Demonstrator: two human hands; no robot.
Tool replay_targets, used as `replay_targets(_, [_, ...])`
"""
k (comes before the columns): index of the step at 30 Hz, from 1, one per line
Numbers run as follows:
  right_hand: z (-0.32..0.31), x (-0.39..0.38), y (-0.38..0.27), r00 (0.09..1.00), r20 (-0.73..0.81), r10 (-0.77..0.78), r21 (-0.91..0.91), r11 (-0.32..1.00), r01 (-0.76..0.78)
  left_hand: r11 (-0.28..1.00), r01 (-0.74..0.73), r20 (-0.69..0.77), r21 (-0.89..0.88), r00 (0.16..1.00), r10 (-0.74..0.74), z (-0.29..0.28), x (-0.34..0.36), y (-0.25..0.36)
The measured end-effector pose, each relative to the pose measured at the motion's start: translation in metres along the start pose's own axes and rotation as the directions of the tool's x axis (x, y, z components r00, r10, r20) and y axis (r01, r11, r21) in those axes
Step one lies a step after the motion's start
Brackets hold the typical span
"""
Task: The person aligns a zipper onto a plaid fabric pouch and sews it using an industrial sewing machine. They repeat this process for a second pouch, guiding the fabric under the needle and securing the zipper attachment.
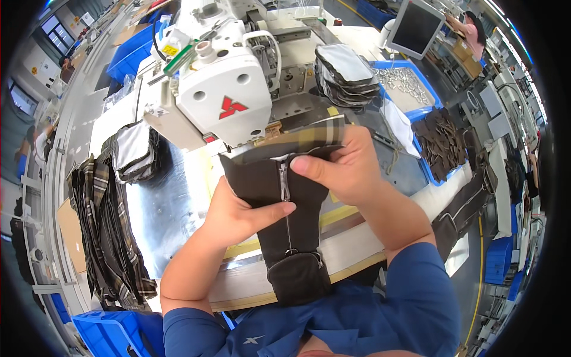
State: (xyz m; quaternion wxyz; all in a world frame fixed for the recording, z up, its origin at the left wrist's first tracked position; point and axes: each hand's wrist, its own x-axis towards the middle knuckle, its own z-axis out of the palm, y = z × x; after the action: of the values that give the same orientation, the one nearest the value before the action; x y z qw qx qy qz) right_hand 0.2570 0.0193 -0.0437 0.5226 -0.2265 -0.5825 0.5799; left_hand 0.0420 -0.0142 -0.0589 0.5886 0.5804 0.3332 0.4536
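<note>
Both hands hold a dark brown fabric piece [306, 220] in front of the white sewing machine [223, 98]. A silver zipper [284, 178] runs down its middle, and a plaid lining [297, 138] shows at its upper edge. My left hand [235, 214] grips the left side, its thumb lying across the front by the zipper's lower part. My right hand [351, 169] pinches the upper right edge, thumb beside the zipper top; some fingers are hidden behind the cloth. From the lower end hangs a small dark zipped pouch [298, 278], close to my body.
Stacked white-and-dark pieces stand left [135, 149] and right [347, 64] of the machine. Plaid fabric pieces [110, 238] drape at the left. Blue trays hold metal hardware [410, 86] and dark strips [439, 140]. A monitor [414, 28] stands behind; another person [470, 35] works far right.
</note>
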Motion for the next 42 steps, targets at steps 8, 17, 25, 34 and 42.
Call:
replay_targets(8, [-0.014,-0.003,-0.032,0.924,0.337,0.178,-0.005,0.982,-0.187,0.908,-0.248,-0.006,0.339,0.964,0.266,-0.004,-0.013,-0.005])
replay_targets(17, [-0.012,-0.015,-0.037,0.93,0.241,0.277,-0.243,0.945,-0.218,0.659,-0.527,0.274,0.537,0.848,0.454,-0.005,-0.02,-0.011])
replay_targets(25, [-0.007,-0.009,-0.027,0.868,0.218,0.446,-0.079,0.895,-0.439,0.436,-0.581,0.336,0.688,0.786,0.519,-0.002,-0.024,0.002])
replay_targets(34, [-0.004,-0.004,-0.022,0.917,0.283,0.282,-0.32,0.929,-0.187,-0.036,-0.494,0.344,0.869,0.55,0.761,0.007,-0.038,0.01])
replay_targets(42, [-0.003,-0.009,-0.019,0.942,0.284,0.177,-0.363,0.93,-0.065,-0.227,-0.497,0.515,0.837,0.577,0.634,0.008,-0.044,0.012])
